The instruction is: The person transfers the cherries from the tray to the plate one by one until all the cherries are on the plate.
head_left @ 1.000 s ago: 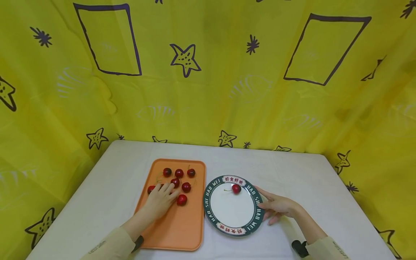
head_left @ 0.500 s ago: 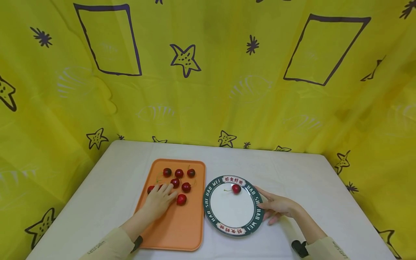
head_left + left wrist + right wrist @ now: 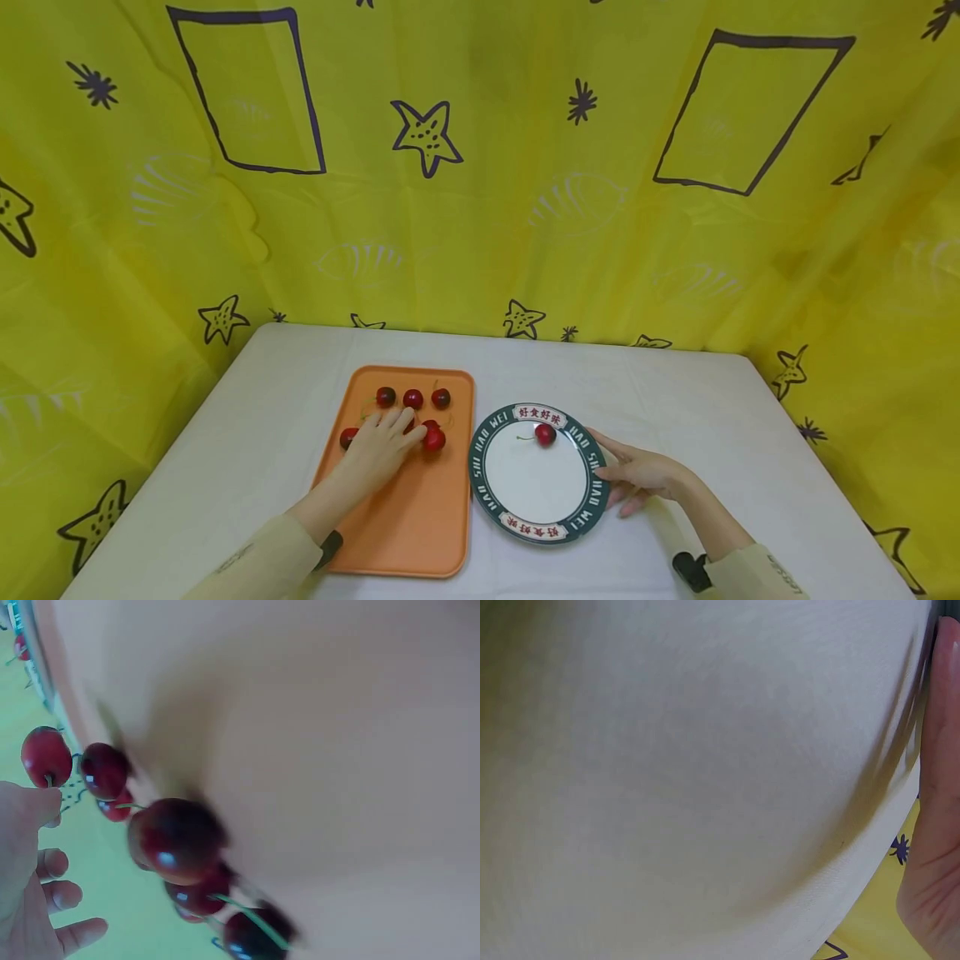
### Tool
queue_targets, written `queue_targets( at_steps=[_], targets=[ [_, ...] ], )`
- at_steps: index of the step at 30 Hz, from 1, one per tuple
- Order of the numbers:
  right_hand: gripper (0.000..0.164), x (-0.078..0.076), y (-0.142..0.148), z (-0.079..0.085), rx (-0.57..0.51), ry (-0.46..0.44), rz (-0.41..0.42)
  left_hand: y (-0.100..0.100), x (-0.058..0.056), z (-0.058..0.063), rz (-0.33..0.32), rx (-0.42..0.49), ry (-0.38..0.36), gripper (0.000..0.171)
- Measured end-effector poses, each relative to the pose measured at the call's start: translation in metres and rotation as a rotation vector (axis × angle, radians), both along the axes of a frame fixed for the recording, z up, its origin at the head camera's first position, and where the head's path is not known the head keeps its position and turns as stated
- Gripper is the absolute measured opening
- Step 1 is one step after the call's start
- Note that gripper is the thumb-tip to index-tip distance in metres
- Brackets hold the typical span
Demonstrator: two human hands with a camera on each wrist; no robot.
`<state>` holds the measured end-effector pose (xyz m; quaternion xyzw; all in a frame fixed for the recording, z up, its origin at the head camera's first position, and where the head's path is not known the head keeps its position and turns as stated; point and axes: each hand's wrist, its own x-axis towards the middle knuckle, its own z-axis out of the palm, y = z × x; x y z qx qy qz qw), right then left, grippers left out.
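My left hand [image 3: 378,450] is over the orange tray [image 3: 405,533] in the head view. It pinches a red cherry [image 3: 46,754] by its stem, as the left wrist view shows; the other fingers are spread apart. Around that hand lie several more dark red cherries [image 3: 412,400], some partly hidden by its fingers. Right of the tray is a white plate [image 3: 532,483] with a green lettered rim, bearing one cherry [image 3: 545,434] with its stem. My right hand [image 3: 645,475] grips the plate's right rim, thumb on top and the other fingers lower down beside it.
A white cloth covers the table [image 3: 675,400], and a yellow curtain [image 3: 480,250] printed with stars and fish hangs behind it and at both sides. The tray's right edge stands close to the plate's left rim.
My left hand has moved slightly away from me and to the right, and the pinched cherry has moved with it, up and right in the head view. The right hand and plate stay put.
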<state>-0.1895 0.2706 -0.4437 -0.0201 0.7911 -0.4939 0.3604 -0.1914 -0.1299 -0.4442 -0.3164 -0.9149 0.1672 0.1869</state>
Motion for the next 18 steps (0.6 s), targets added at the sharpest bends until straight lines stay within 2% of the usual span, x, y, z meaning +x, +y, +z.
queue_targets(
  at_steps=[5,9,14,18],
  targets=[
    [0.076,0.0,0.0,0.0,0.003,-0.003,-0.002,0.019,-0.012,0.008,-0.011,0.072,-0.04,0.023],
    [0.077,0.0,0.0,0.001,0.013,-0.004,-0.016,0.035,-0.023,0.009,-0.036,0.107,-0.031,0.016],
    [0.077,0.001,-0.002,0.001,0.024,-0.004,-0.031,0.055,-0.032,0.009,-0.064,0.13,-0.055,0.016],
    [0.077,0.001,-0.002,0.001,0.018,-0.009,-0.034,0.069,-0.038,0.006,-0.047,0.1,-0.113,0.02]
  ],
)
